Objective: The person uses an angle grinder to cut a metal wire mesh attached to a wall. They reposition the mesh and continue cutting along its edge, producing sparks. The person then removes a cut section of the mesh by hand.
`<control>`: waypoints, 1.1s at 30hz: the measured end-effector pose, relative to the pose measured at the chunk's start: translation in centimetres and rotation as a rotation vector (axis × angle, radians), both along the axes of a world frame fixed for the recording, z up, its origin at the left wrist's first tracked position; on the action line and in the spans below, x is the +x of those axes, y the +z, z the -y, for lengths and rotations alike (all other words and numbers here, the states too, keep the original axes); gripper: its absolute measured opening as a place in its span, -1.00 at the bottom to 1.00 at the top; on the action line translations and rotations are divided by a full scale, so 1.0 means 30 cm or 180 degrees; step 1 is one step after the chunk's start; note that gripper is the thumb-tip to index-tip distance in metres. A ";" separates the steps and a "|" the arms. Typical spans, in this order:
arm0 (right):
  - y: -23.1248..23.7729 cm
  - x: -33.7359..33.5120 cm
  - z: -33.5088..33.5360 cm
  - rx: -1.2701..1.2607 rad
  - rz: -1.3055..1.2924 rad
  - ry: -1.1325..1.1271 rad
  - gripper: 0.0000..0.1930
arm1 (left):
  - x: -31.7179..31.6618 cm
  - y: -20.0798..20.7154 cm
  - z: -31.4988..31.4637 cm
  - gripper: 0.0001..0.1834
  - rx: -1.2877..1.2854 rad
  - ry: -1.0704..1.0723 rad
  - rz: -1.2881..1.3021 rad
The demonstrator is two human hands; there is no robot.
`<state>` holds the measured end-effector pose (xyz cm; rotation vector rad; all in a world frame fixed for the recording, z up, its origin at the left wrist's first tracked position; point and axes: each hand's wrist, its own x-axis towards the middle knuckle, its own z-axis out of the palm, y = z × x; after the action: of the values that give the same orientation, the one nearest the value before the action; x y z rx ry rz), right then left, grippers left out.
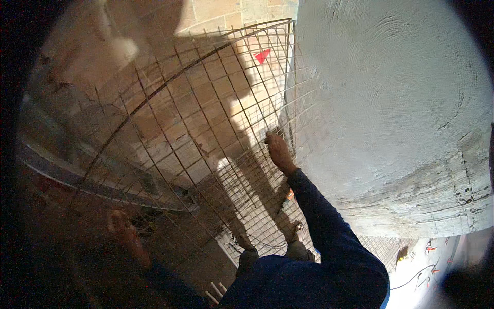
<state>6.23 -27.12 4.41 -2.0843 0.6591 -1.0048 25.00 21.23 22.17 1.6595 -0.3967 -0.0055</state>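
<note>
A large panel of rusty wire mesh [191, 135] stands tilted in front of me, its far right corner beside the plastered wall. My right hand [279, 152] is closed round a wire near the panel's right side, close to the wall. Down in the shade at the left, my left hand [123, 229] is raised by the mesh's lower left part. It is dark and blurred, so its fingers and any hold on the wires do not show clearly.
A curved, pale plastered wall [391, 98] fills the right. More mesh [252, 219] lies around my feet. A red triangular patch [262, 55] shows through the panel. A dark cable [411, 284] runs at the lower right, and thin pale rods [213, 292] stick up below.
</note>
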 end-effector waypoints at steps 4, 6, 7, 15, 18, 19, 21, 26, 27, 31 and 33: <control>-0.063 0.203 -0.014 0.1260 0.0704 0.0990 -0.31 | -0.210 0.229 0.121 -0.60 0.0601 0.0754 0.0352; -0.123 0.255 -0.018 0.1890 0.0698 0.1170 -0.29 | -0.344 0.219 0.148 -0.55 0.0809 0.1078 0.0463; -0.152 0.270 -0.021 0.2046 0.0728 0.1118 -0.30 | -0.376 0.185 0.142 -0.55 0.0797 0.1094 0.0388; -0.157 -0.013 0.182 0.0716 -0.0301 0.0039 -0.40 | -0.134 -0.453 0.186 -0.47 -0.0386 0.0220 -0.0505; -0.082 -0.089 0.178 -0.0148 -0.0773 -0.0170 -0.42 | -0.095 -0.567 0.242 -0.47 -0.0425 0.0245 -0.0516; -0.058 -0.102 0.175 0.0125 -0.0825 -0.0286 -0.40 | -0.093 -0.577 0.256 -0.47 -0.0468 0.0374 -0.0564; -0.014 -0.126 0.155 0.0657 -0.0914 -0.0514 -0.37 | -0.101 -0.557 0.261 -0.49 -0.0276 0.0581 -0.0734; 0.114 -0.173 0.141 0.0500 -0.0646 -0.0425 -0.43 | -0.167 -0.404 0.236 -0.52 0.0270 0.0734 -0.0921; 0.149 -0.203 0.145 0.0567 -0.0846 -0.0426 -0.42 | -0.189 -0.374 0.241 -0.53 0.0249 0.0734 -0.0887; 0.268 -0.292 0.107 0.0546 -0.1136 -0.0361 -0.39 | -0.260 -0.242 0.268 -0.55 0.0136 0.0673 -0.0927; 0.302 -0.312 0.098 0.0395 -0.1231 -0.0299 -0.36 | -0.292 -0.176 0.256 -0.56 0.0012 0.0550 -0.1049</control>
<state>-3.15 -30.07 13.46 -2.1704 0.9940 -0.5926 16.25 13.54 16.90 1.6561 -0.0034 -0.1491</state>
